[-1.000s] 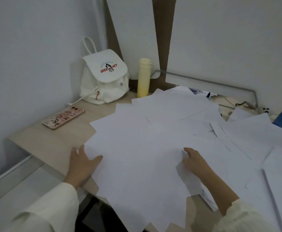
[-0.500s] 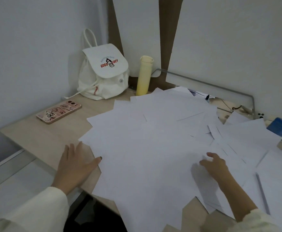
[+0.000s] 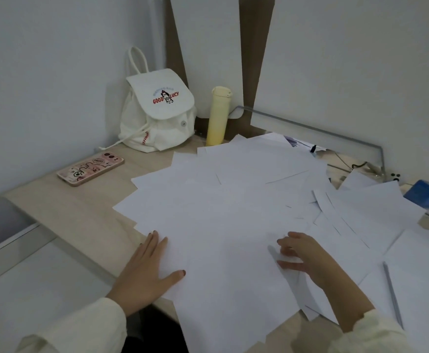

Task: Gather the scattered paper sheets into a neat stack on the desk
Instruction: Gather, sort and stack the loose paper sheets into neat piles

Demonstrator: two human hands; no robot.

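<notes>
Your left hand (image 3: 144,273) is lying flat with straight fingers at the left edge of the fanned white paper sheets (image 3: 221,212) on the light wooden table (image 3: 68,207), your right hand (image 3: 310,258) is resting on their middle, fingers loosely spread, gripping nothing

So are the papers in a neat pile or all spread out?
Spread out. The paper sheets fan across the desk at many angles, corners sticking out everywhere, and some hang over the front edge.

Paper sheets (image 3: 233,212) fanned across desk (image 3: 63,210), phone (image 3: 91,168) left, backpack (image 3: 157,110) and bottle (image 3: 218,115) behind
</notes>
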